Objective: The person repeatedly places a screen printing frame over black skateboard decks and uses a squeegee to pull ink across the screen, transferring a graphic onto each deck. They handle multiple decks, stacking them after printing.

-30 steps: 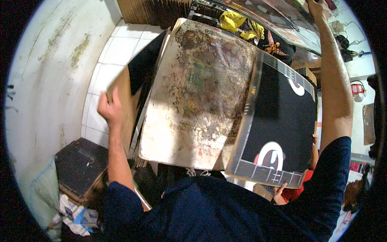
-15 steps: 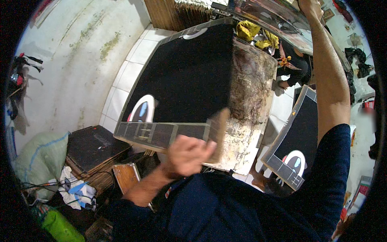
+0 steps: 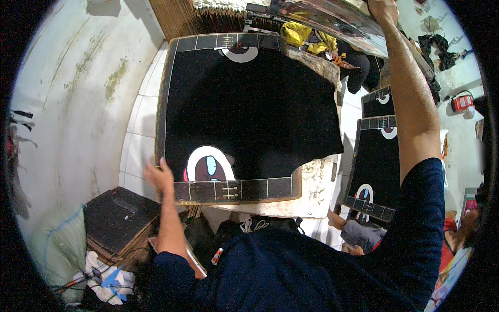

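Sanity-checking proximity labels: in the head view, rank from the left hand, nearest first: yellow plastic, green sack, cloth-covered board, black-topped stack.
From the left hand:
1. Cloth-covered board: right beside it, on its right
2. Black-topped stack: lower left
3. Green sack: farther lower left
4. Yellow plastic: upper right, beyond the board

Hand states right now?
Left hand: open, beside left edge of black-covered board; contact unclear.
Right hand: closed on edge of raised frame.

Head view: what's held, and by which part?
The right hand seems to hold the raised frame by its edge; the left hand is beside the black board, grip unclear.
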The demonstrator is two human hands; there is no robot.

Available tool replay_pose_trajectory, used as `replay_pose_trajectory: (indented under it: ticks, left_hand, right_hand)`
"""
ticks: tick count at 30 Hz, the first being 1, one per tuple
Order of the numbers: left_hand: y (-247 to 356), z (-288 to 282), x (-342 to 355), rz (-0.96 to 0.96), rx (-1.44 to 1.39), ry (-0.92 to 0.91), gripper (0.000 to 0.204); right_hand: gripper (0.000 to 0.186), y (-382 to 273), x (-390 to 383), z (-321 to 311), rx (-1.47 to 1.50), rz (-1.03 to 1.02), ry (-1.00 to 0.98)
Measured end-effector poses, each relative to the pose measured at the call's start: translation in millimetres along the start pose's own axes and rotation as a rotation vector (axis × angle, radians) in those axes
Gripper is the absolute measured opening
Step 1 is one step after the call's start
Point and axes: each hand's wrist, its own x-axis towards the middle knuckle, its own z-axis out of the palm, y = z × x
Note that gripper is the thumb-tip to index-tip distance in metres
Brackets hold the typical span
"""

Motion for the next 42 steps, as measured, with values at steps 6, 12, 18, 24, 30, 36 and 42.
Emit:
replay_pose_trajectory:
  ticks: [6,12,18,24,30,36,42]
  left_hand:
    - [-82,2,4,-0.177,-0.398,-0.479,0.049]
    - [-51,-31,-35,-0.32,-0.85,-0.569,0.046]
    - [5,-4,-66,-0.268,-0.828,-0.733,0.046]
    - [-3,-7,-76,-0.131,-0.538,-0.711,0.045]
    - [-26,-22,-78,-0.093,-0.689,-0.778,0.04]
    - [-21,-23,-80,-0.091,-0.65,-0.751,0.039]
    - [-9,-16,-77,-0.17,-0.627,-0.778,0.038]
  right_hand:
    - [0.032,-10,-17,-7,0.048,0.037,-0.031]
    - [0.034,-9,-16,-8,0.038,0.048,-0.058]
    - [0.038,-19,-13,-6,0.051,0.109,-0.066]
    - [0.04,-6,-15,-8,-0.018,0.086,-0.053]
    - [0.046,4,0,3,-0.083,0.068,-0.046]
    - [0.045,-13,15,0,-0.077,0.099,-0.082]
    - [0.042,-12,25,-13,-0.021,0.132,-0.063]
